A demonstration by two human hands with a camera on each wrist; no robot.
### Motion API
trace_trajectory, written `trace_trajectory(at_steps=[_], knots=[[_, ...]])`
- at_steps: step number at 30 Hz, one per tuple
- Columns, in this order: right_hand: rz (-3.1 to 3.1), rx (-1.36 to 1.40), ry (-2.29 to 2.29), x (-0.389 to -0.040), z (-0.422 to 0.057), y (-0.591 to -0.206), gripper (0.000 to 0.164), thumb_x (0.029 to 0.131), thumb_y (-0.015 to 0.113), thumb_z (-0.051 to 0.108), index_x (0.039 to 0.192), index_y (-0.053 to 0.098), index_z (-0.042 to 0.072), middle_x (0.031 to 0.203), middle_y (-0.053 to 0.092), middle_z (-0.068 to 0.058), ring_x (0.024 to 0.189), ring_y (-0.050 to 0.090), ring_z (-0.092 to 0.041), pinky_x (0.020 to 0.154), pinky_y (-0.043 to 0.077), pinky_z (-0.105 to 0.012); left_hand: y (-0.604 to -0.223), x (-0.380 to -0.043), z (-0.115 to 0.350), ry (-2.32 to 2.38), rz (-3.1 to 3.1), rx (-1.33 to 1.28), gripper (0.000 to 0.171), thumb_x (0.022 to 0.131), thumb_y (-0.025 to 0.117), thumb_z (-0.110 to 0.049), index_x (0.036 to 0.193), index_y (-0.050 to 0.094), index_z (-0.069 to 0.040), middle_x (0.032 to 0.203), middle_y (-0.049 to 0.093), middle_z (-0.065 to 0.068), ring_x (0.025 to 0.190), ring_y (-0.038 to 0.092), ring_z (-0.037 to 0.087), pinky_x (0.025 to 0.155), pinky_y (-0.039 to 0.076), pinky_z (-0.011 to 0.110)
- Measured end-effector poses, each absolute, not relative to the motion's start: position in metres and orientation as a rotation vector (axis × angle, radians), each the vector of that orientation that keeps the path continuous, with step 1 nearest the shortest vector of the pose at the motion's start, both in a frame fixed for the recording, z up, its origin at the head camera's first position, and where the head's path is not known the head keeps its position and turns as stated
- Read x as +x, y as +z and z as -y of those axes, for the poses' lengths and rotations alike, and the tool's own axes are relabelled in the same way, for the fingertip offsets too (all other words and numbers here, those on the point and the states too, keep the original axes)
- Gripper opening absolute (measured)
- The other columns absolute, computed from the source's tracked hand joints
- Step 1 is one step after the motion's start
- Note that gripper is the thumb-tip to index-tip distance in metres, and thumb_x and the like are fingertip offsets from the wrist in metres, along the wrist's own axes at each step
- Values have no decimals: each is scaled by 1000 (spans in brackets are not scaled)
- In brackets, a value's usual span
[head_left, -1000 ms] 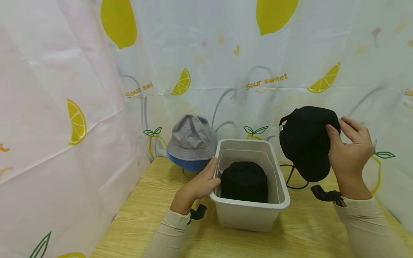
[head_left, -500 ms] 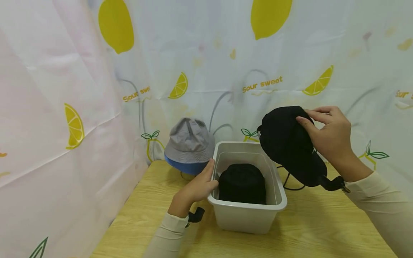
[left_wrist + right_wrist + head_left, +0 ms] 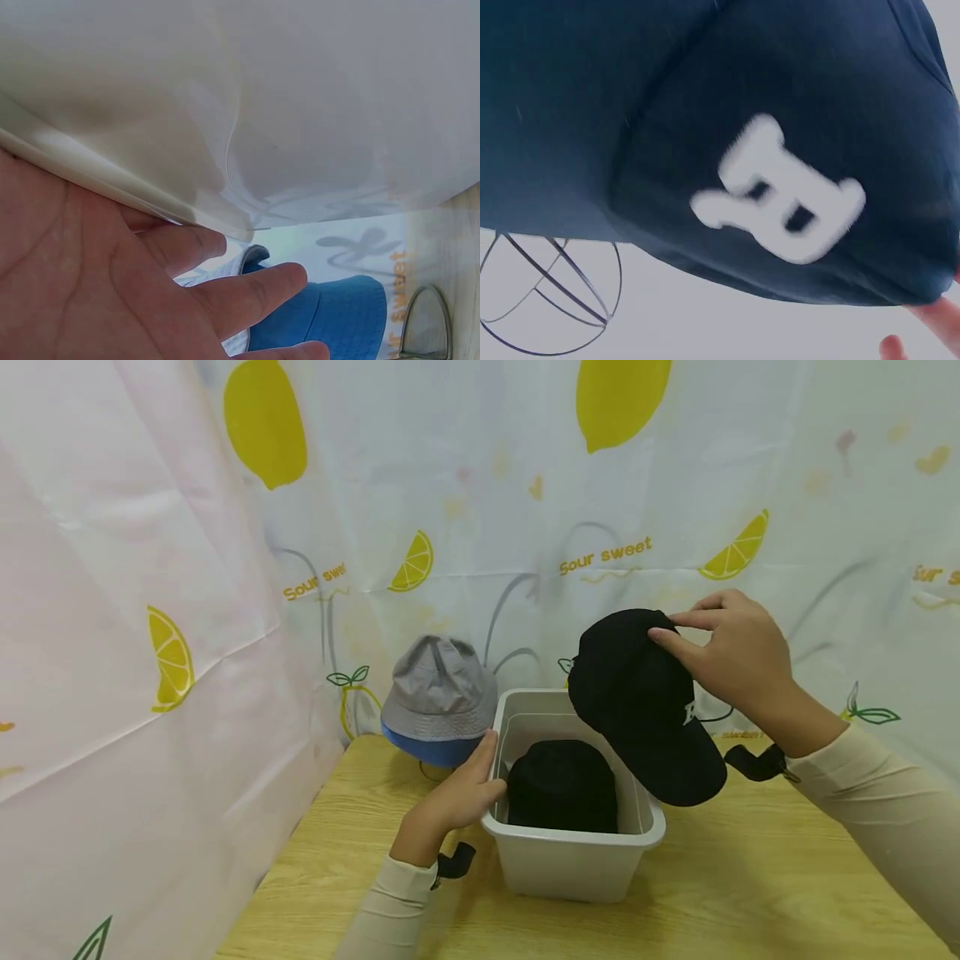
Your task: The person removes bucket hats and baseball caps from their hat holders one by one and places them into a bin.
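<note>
My right hand (image 3: 738, 647) pinches a black baseball cap (image 3: 633, 693) by its crown, thumb in front. The cap hangs tilted over the right side of a pale plastic bin (image 3: 573, 868), its brim pointing down and right. A raised white letter (image 3: 780, 195) shows on its front in the right wrist view. Inside the bin sits another black hat (image 3: 562, 785), crown up. My left hand (image 3: 453, 793) holds the bin's left rim, thumb over the edge. In the left wrist view its fingers (image 3: 247, 300) reach along the outside, below the rim.
Behind the bin to the left, a grey bucket hat (image 3: 442, 689) sits over a blue hat (image 3: 420, 743) on a wire stand. Another wire stand (image 3: 551, 300) shows under the cap. A lemon-print curtain (image 3: 450, 460) surrounds the wooden table (image 3: 330, 860).
My right hand has carried the black cap leftward to the bin, turning it so its brim points right and the white letter shows. My left hand stays on the rim.
</note>
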State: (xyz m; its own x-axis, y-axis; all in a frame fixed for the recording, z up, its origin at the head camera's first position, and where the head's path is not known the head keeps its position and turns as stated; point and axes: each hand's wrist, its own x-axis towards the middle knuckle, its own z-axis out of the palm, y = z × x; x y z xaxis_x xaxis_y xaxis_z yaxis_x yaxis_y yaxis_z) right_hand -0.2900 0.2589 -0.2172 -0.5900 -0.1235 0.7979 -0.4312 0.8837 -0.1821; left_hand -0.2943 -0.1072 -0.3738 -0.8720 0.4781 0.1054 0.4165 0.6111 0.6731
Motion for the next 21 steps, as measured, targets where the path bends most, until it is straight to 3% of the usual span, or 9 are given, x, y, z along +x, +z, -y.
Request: trace_trajectory(at_steps=[9, 21], knots=[[2378, 331, 319, -292, -248, -201, 47, 90, 71, 56, 109, 84, 16, 109, 68, -14, 97, 60, -37, 49, 46, -43, -373, -294, 108, 1127, -2734, 743, 86, 96, 44, -26, 166, -1, -7, 175, -4, 11, 161, 0, 25, 129, 13, 51], [2490, 355, 195, -298, -233, -185, 38, 94, 68, 51, 106, 85, 19, 111, 71, -18, 102, 61, -38, 51, 51, -47, -375, -296, 108, 1120, -2733, 751, 86, 95, 43, -24, 166, -2, -6, 175, -5, 13, 161, 0, 25, 129, 12, 51]])
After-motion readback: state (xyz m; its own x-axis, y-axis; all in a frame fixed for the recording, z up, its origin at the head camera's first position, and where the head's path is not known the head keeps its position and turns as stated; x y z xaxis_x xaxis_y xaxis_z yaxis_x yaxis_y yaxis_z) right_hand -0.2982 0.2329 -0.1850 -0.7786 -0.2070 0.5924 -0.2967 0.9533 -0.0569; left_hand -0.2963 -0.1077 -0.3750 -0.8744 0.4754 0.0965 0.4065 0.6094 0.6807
